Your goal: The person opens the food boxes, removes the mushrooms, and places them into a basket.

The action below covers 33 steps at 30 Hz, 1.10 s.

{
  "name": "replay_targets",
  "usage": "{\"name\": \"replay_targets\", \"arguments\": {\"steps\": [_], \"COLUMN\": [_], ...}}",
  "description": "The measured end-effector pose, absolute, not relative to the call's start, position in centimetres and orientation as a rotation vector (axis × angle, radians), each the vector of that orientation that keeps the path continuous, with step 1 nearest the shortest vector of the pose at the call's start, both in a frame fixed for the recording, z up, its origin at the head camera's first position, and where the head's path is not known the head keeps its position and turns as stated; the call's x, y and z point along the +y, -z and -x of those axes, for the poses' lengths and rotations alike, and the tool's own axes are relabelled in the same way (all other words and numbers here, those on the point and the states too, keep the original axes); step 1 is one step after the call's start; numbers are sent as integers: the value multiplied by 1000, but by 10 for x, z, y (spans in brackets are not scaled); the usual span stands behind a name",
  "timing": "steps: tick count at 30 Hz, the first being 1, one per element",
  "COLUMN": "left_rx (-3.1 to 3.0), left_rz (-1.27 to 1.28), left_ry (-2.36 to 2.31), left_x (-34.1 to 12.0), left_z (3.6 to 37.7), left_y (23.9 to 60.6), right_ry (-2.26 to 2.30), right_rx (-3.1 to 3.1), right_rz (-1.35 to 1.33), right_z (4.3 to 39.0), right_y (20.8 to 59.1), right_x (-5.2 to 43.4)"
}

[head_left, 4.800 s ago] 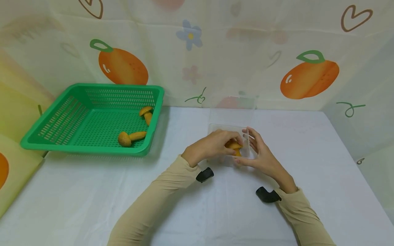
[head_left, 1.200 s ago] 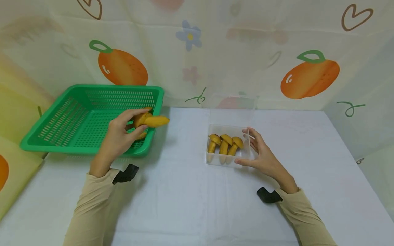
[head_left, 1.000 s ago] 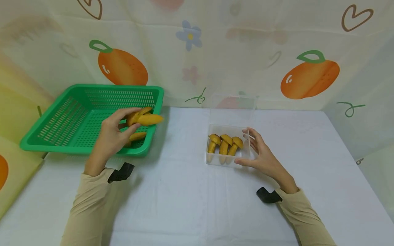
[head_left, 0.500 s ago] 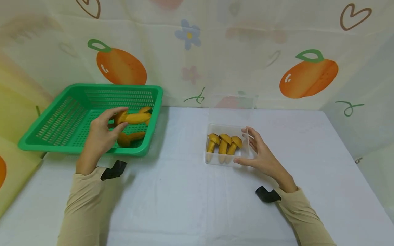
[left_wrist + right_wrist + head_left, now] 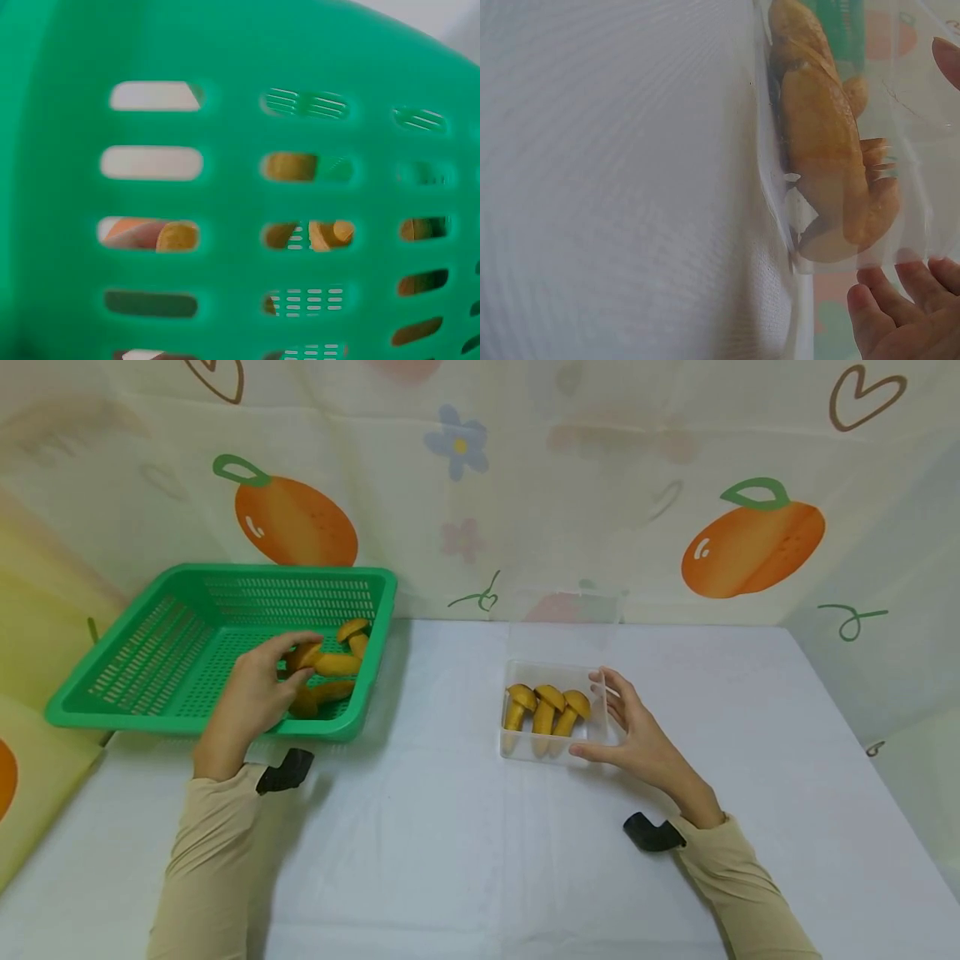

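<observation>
My left hand (image 5: 255,689) reaches into the green slotted basket (image 5: 225,723) and pinches the cap of a yellow-brown mushroom (image 5: 336,665), its stem pointing right. Two more mushrooms lie beside it: one (image 5: 352,631) behind, another (image 5: 333,692) in front, partly hidden. In the left wrist view the basket wall (image 5: 232,127) covers most of the scene, with bits of mushroom showing through its slots. My right hand (image 5: 645,743) holds the right end of a clear plastic box (image 5: 536,752), thumb at the front, fingers behind. Three mushrooms (image 5: 821,142) lie side by side inside it, caps to the back.
The box's clear lid (image 5: 562,639) stands open behind it. A white cloth (image 5: 435,827) covers the table, and a curtain printed with oranges (image 5: 296,522) hangs along the back. Black curved pieces (image 5: 285,771) are worn at both wrists.
My left hand, earlier at the box, has carried the mushroom from over the basket's right rim leftward and down into the basket. My right hand has stayed on the box.
</observation>
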<state>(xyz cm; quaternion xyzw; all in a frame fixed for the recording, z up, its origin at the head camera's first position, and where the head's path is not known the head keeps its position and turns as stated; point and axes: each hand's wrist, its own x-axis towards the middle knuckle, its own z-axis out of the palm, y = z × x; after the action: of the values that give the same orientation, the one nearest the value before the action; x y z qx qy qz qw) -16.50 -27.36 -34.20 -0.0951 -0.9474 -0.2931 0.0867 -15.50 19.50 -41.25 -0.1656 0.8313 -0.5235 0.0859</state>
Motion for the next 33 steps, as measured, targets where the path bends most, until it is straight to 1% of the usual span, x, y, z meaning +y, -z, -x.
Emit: {"name": "replay_targets", "arguments": {"steps": [13, 26, 33], "left_rx": [-2993, -3047, -3052], "left_rz": [286, 111, 101], "left_ry": [809, 949, 938], "left_x": [-276, -277, -277], "left_z": [171, 173, 174], "left_y": [340, 338, 339], "right_ry": [1564, 1566, 1568], "right_rx": [2476, 2471, 2465], "right_rz": [473, 479, 472], "right_z": [156, 155, 155], "right_y": [412, 413, 413], "right_x": [195, 194, 194]}}
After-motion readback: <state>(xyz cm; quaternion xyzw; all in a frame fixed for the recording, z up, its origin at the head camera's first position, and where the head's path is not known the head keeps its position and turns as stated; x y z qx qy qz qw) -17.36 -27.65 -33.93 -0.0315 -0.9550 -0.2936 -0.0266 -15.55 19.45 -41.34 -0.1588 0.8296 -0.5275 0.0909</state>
